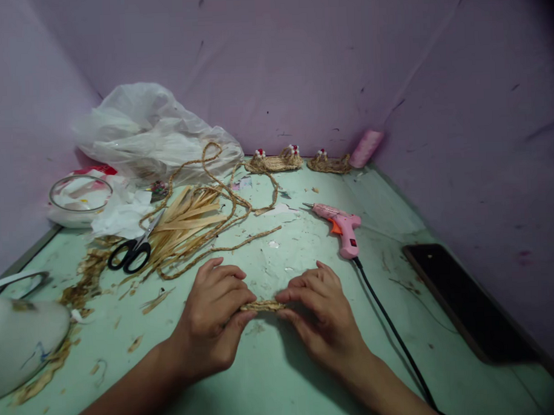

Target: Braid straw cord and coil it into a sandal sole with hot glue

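Note:
Between both hands is a short flat piece of braided straw cord [263, 306], held level just above the green tabletop [265, 383]. My left hand [217, 315] pinches its left end between thumb and fingers. At the right end, my right hand [314, 309] grips it the same way. Only the middle of the piece shows; its ends are hidden by fingertips. Beyond the hands lies a loose braided straw rope [231, 197], looped over a bundle of dry flat straw strips [186, 217]. To the right is a pink glue gun [343, 223] on its side, nozzle pointing left.
Black-handled scissors [135, 249] rest by the straw. Two small woven slippers [275, 164] with beads stand at the wall beside a pink roll [366, 148]. A plastic bag [156, 130] sits back left, a phone [466, 304] right. The glue gun's black cord [390, 324] runs towards me.

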`<state>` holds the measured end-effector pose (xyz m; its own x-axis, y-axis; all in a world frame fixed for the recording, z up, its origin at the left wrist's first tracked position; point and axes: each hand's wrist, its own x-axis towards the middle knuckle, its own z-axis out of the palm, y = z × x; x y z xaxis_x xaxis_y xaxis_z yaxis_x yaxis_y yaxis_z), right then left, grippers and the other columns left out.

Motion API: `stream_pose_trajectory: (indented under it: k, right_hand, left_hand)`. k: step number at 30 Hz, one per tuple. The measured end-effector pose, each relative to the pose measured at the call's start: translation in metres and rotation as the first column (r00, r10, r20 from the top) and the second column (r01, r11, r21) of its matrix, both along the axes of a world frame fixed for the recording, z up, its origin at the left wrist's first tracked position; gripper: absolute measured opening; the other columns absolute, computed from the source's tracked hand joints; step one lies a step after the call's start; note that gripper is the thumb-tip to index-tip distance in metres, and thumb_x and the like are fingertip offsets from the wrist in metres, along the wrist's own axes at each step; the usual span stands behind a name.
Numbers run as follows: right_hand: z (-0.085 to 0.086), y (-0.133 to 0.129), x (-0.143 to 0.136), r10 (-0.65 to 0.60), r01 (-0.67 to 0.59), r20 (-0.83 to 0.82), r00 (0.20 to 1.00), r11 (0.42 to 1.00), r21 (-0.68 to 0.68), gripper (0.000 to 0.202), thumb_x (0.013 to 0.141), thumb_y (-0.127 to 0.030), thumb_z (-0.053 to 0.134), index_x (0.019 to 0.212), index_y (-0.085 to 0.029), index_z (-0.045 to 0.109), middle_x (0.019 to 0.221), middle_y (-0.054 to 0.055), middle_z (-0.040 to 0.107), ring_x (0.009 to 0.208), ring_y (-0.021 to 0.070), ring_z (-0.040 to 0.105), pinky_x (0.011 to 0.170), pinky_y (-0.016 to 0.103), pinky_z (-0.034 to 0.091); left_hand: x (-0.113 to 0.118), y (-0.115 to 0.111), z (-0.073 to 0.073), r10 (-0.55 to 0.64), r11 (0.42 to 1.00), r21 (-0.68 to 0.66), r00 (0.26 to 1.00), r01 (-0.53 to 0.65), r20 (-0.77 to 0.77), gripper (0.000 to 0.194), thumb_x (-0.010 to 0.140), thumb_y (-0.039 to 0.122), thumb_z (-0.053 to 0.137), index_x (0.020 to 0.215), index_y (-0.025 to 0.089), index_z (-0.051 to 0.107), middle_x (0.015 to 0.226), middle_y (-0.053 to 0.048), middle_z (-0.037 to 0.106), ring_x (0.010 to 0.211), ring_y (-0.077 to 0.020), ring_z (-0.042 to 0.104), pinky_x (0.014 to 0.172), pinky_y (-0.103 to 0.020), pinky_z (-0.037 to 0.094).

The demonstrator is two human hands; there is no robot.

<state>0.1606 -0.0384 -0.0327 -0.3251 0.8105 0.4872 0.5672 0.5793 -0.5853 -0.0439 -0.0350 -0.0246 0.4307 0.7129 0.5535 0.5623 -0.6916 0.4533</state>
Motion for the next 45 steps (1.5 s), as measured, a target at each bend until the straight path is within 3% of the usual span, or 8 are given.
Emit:
stream_pose_trajectory:
  k: [7,12,17,25,31,39,42,45]
  right_hand:
    - [0.001,-0.002,-0.001,0.008,-0.008,0.007,1.0,0.999,-0.033,0.01,0.079,-0.015,0.06,0.085,-0.022,0.06,0.077,-0.001,0.062,0.077,0.017,0.055,0.099,0.049,0.024]
    - [0.006,-0.001,0.003,0.061,-0.059,0.034,0.998,0.997,-0.058,0.031,0.073,-0.026,0.07,0.101,-0.021,0.058,0.089,0.003,0.063,0.086,0.0206,0.056,0.099,0.05,0.022]
    - [0.006,0.003,0.006,0.106,-0.102,0.053,0.993,0.993,-0.066,0.037,0.069,-0.035,0.075,0.099,-0.021,0.059,0.087,0.003,0.063,0.084,0.0211,0.057,0.099,0.05,0.024]
    - [-0.003,0.006,0.009,-0.048,0.046,-0.032,0.998,0.996,-0.071,0.017,0.076,-0.011,0.061,0.089,-0.022,0.06,0.082,0.001,0.066,0.08,0.0183,0.059,0.095,0.05,0.03]
    - [0.003,0.006,0.01,-0.177,0.153,-0.226,0.958,0.981,-0.118,0.011,0.081,-0.014,0.058,0.079,-0.024,0.061,0.076,-0.002,0.065,0.074,0.0162,0.059,0.095,0.049,0.032]
    - [0.01,0.001,0.012,-0.165,0.134,-0.219,0.962,0.98,-0.148,0.02,0.083,-0.021,0.048,0.065,-0.022,0.055,0.059,-0.005,0.055,0.06,0.0136,0.053,0.094,0.045,0.032]
    - [0.011,0.001,0.01,-0.227,0.147,-0.28,0.933,0.949,-0.28,0.033,0.084,-0.031,0.046,0.053,-0.021,0.048,0.05,-0.004,0.045,0.052,0.0131,0.045,0.075,0.038,0.041]
    - [0.012,0.003,0.007,-0.312,0.031,-0.414,0.855,0.828,-0.559,0.039,0.083,-0.042,0.049,0.051,-0.02,0.052,0.047,-0.003,0.044,0.049,0.0133,0.042,0.054,0.029,0.037]
  left_hand:
    - [-0.001,0.001,0.0,0.001,1.0,0.02,1.0,-0.001,0.01,0.015,0.075,0.007,0.058,0.085,0.019,0.059,0.074,-0.002,0.063,0.09,-0.0207,0.057,0.097,-0.049,0.034]
    - [0.0,0.002,0.001,0.004,1.0,0.019,1.0,-0.004,-0.002,0.015,0.076,0.007,0.056,0.085,0.019,0.06,0.075,-0.002,0.064,0.09,-0.0204,0.058,0.097,-0.048,0.034]
    - [-0.004,0.004,0.001,0.022,0.998,0.055,1.0,-0.022,-0.007,0.013,0.075,0.008,0.057,0.084,0.018,0.061,0.073,-0.002,0.064,0.09,-0.0213,0.059,0.097,-0.047,0.036]
    - [-0.007,0.006,0.001,0.037,0.999,0.037,0.999,-0.037,-0.004,0.009,0.077,0.011,0.057,0.082,0.018,0.06,0.072,-0.002,0.064,0.089,-0.0214,0.06,0.096,-0.046,0.036]
    - [-0.006,0.005,0.001,0.031,0.998,0.054,0.999,-0.03,-0.011,0.011,0.077,0.01,0.057,0.083,0.019,0.061,0.073,-0.002,0.065,0.089,-0.0215,0.06,0.096,-0.047,0.037]
    - [-0.005,0.004,0.002,-0.006,0.998,0.058,0.998,0.01,-0.07,0.014,0.077,0.01,0.057,0.085,0.02,0.063,0.073,-0.002,0.065,0.092,-0.0212,0.059,0.098,-0.047,0.036]
    - [-0.005,0.004,0.0,-0.008,0.998,0.068,0.997,0.013,-0.071,0.015,0.076,0.009,0.058,0.085,0.019,0.063,0.074,-0.003,0.065,0.092,-0.0214,0.059,0.097,-0.047,0.036]
    - [-0.006,0.005,-0.005,0.03,0.995,0.093,0.996,-0.022,-0.084,0.019,0.076,0.008,0.058,0.09,0.019,0.062,0.079,-0.004,0.066,0.094,-0.0224,0.058,0.095,-0.049,0.037]
